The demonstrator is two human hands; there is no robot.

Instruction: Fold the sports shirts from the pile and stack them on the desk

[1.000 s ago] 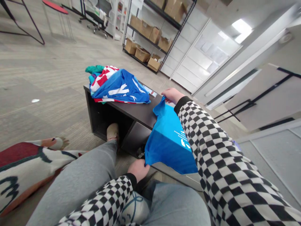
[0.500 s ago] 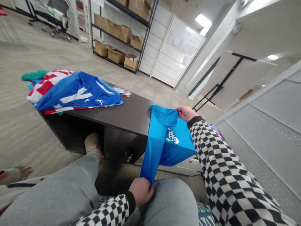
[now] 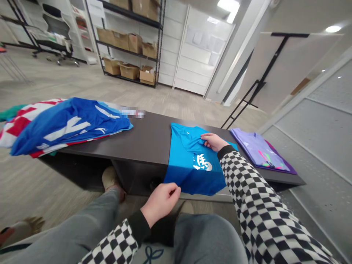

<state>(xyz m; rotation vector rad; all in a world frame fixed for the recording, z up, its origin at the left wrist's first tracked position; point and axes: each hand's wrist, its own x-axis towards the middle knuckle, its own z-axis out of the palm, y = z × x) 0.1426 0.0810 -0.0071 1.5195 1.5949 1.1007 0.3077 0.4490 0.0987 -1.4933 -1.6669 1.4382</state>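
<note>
Two hands are smoothing a blue T-shirt (image 3: pixel 192 172) across a dark tabletop (image 3: pixel 145 143), the right hand (image 3: pixel 211 142) pressing flat on it with fingers unclenched, the left hand (image 3: pixel 161 201) open at the hem (image 3: pixel 192 189); squaring that hem looks needed next.

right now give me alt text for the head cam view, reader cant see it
A right hand rests on a blue T-shirt on a low dark table, the left hand at its near edge. A purple shirt lies to the right, a clothes pile to the left, boxed shelves behind.
</note>
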